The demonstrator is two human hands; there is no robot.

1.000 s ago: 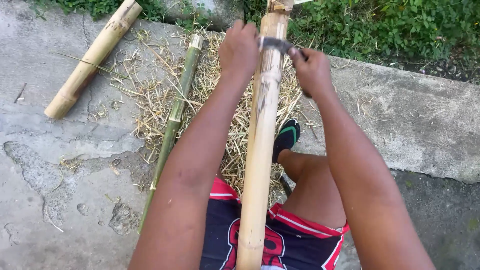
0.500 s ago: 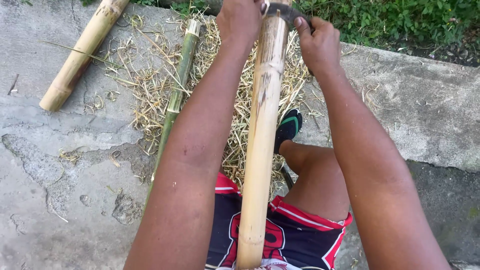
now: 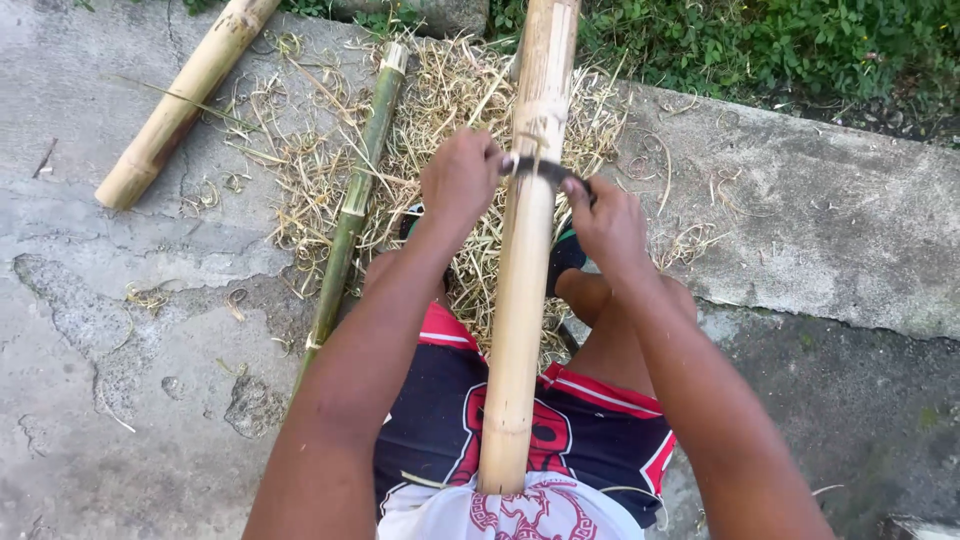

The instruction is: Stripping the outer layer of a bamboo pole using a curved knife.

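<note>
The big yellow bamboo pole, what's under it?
Under the bamboo pole lie dry shavings, the person's shorts and a dark shoe. The ground right beneath is covered.

The one view comes from a camera on the person's head, looking steeply down and a little forward along both forearms. It sits close: the shorts [image 3: 520, 440] and lap fill the bottom edge, while the bamboo pole [image 3: 525, 250] runs from there straight up out of the top edge. Farther off, it takes in the concrete ground [image 3: 120, 330] and a strip of green plants [image 3: 780, 45] across the top.
</note>
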